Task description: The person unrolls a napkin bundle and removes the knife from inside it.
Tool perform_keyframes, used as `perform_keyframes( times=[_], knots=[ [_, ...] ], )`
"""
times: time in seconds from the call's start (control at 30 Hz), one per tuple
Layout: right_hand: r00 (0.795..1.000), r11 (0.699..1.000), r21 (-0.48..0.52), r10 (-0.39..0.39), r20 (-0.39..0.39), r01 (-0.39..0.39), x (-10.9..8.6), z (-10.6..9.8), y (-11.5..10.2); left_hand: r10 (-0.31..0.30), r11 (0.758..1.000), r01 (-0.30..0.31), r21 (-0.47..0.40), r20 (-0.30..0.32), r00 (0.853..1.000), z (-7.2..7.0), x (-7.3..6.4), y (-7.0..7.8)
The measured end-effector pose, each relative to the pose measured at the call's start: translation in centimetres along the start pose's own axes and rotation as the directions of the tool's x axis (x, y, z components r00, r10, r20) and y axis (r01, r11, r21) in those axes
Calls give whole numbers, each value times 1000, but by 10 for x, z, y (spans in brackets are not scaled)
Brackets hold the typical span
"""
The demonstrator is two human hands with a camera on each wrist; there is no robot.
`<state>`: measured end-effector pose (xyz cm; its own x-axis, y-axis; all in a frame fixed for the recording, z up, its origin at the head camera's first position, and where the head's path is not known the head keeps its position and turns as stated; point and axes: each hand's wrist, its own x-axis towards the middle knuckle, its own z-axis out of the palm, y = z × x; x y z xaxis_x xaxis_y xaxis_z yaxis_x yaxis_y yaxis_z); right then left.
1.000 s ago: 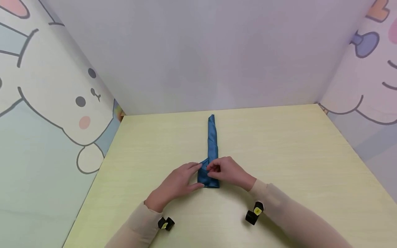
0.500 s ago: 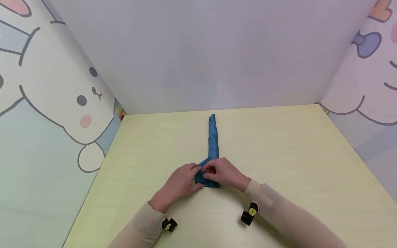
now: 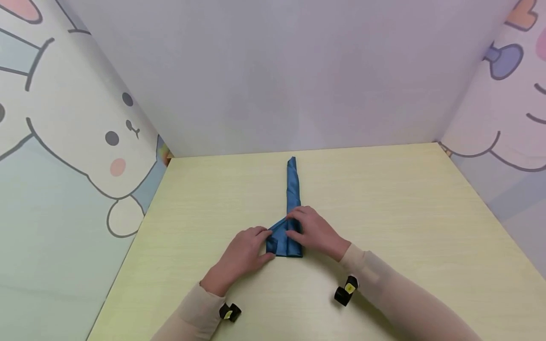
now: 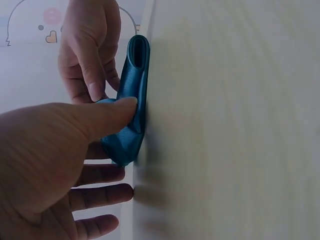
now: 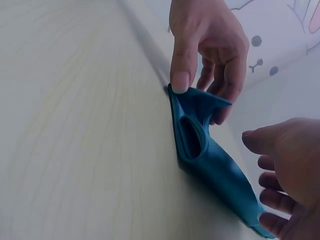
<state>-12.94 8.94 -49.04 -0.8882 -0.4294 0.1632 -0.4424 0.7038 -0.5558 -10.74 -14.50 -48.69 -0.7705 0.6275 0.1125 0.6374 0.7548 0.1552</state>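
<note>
Blue cloth (image 3: 293,196) lay on the desk (image 3: 204,199) between left hand (image 3: 239,253), pinching its edge, and right hand (image 3: 319,230), fingers parted. Risk: premature left-side release might let the slick-looking fold spring open.

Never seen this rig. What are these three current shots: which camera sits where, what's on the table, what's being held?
No machine here: just a person's left hand and right hand, both bare. The wide picture is from a head-worn camera looking forward and down. The close-ups come from the left wrist camera and right wrist camera, so the table looks tipped sideways there. On it lies a folded blue cloth: a narrow strip pointing away from the person, wider at the near end. The left hand holds the wide end's left edge between thumb and fingers. The right hand is at the strip, thumb apart from its fingers; how firmly it touches, I can't tell.
</note>
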Motion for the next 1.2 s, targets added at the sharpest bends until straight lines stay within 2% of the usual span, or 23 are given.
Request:
perform_keyframes(
  times=[0.1, 0.23, 0.4, 0.67, 0.83, 1.0, 1.2],
  knots=[
    [1000, 999, -42, 22, 9, -21, 0, 2, 4, -15, 1000, 15, -17, -9, 1000, 0, -3, -1],
    [996, 995, -90, 49, 72, -42, 1, 6, 8, -19, 1000, 19, -25, -30, 999, -2, -7, -2],
    [993, 993, -114, 29, 112, -16, 0, 7, 8, -25, 998, 20, -65, -78, 997, -3, -10, -5],
    [994, 994, -106, 2, 105, 9, -2, 6, 9, -87, 984, 79, -159, -46, 995, -6, -14, -6],
    [994, 995, -97, 12, 113, -1, -2, 7, 10, -100, 989, 94, -116, -49, 994, -4, -17, -9],
    [992, 996, -85, 27, 123, -17, -2, 8, 12, -83, 994, 78, -77, -66, 994, -3, -19, -11],
    [991, 997, -82, 24, 130, -13, -3, 9, 13, -90, 994, 88, -61, -29, 996, -5, -20, -12]
  ],
)
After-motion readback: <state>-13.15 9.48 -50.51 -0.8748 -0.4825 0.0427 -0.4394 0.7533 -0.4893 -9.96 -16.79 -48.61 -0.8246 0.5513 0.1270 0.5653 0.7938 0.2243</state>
